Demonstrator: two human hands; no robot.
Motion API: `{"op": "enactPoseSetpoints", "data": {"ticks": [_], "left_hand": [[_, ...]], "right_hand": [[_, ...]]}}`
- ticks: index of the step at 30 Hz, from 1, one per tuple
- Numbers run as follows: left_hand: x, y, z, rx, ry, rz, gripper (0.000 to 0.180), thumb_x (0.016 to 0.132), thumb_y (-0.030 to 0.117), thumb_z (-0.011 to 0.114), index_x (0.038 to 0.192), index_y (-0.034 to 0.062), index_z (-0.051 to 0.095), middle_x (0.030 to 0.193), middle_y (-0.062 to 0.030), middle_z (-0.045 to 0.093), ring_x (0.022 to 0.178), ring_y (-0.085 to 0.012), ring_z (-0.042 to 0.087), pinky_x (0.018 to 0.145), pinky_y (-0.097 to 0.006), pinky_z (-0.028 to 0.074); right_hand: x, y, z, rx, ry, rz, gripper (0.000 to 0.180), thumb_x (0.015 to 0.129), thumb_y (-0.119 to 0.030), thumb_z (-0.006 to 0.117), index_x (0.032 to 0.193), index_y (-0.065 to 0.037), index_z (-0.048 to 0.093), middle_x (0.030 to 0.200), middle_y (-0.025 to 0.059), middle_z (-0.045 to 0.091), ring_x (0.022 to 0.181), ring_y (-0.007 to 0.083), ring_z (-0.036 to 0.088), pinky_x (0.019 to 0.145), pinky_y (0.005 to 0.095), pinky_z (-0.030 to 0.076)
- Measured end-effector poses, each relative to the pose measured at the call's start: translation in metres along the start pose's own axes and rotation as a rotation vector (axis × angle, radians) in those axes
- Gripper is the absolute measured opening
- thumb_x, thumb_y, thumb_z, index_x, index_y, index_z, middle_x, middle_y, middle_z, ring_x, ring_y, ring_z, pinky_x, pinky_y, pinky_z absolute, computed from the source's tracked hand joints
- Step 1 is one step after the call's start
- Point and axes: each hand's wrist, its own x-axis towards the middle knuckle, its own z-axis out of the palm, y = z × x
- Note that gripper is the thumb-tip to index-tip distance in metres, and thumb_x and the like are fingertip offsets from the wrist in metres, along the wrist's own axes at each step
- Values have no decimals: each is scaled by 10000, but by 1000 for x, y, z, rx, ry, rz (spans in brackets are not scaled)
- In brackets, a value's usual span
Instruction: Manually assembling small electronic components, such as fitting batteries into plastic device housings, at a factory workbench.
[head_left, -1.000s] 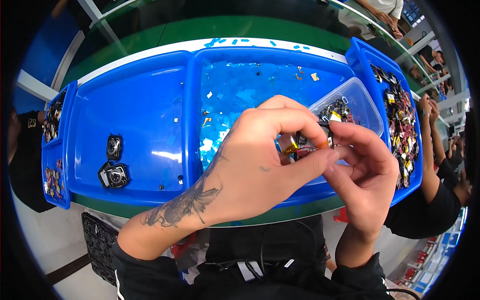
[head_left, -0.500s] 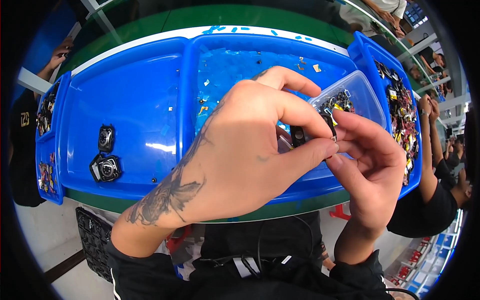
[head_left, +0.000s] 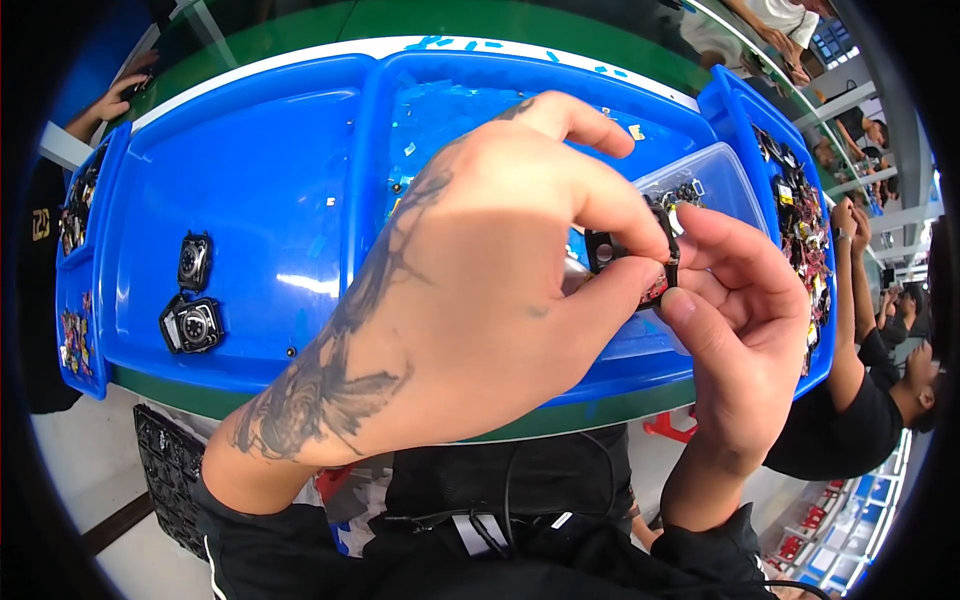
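Above the right side of the middle tray, my left hand [head_left: 510, 250] and my right hand [head_left: 745, 310] both hold a small black watch case [head_left: 603, 248]. The thumb and index finger of my left hand pinch its edge, and they hide much of it. At the near right edge of the case are the fingers and thumb of my right hand. A small reddish part shows within the case. Two black watch bodies with round sensor backs, a farther one [head_left: 194, 260] and a nearer one [head_left: 193, 325], lie in the left blue tray [head_left: 250, 150].
A clear plastic box [head_left: 735, 180] of small parts sits in the middle blue tray [head_left: 500, 65], partly behind my hands. Blue bins of mixed electronic scraps stand at the far right [head_left: 720, 95] and far left [head_left: 80, 345]. Other people work nearby.
The watch case has turned in my fingers, so more of it and the reddish part show. My left hand's knuckles have risen slightly. The trays have shifted a little left in view.
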Motion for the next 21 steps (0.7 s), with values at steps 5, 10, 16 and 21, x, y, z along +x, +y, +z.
{"op": "enactPoseSetpoints", "data": {"ticks": [5,10,16,21], "left_hand": [[4,-7,4,132,21,74,93,692,-35,688,754,32,708,785,-85,684,1003,-254,628,680,-289,512],[-29,-18,-6,227,403,413,336,773,97,660,1101,57,600,999,-134,634,955,-284,636,781,-316,523],[-22,-18,7,203,387,300,263,772,84,661,1029,57,609,945,-119,630,929,-279,631,770,-327,513],[-4,-13,18,185,302,217,191,772,70,661,958,57,619,891,-104,627,902,-273,626,759,-338,503]], "right_hand": [[3,5,-7,-1,-12,21,492,764,82,636,1241,104,518,1086,173,639,984,199,645,878,282,517],[7,0,4,99,-125,13,536,819,56,615,1326,73,441,1155,193,610,1045,228,623,901,320,509],[4,-2,-4,63,-103,84,555,854,60,583,1375,50,391,1323,199,520,1193,243,551,990,343,465],[6,2,5,174,43,52,515,788,126,627,1281,92,481,1098,208,647,958,205,661,839,282,542]]}}
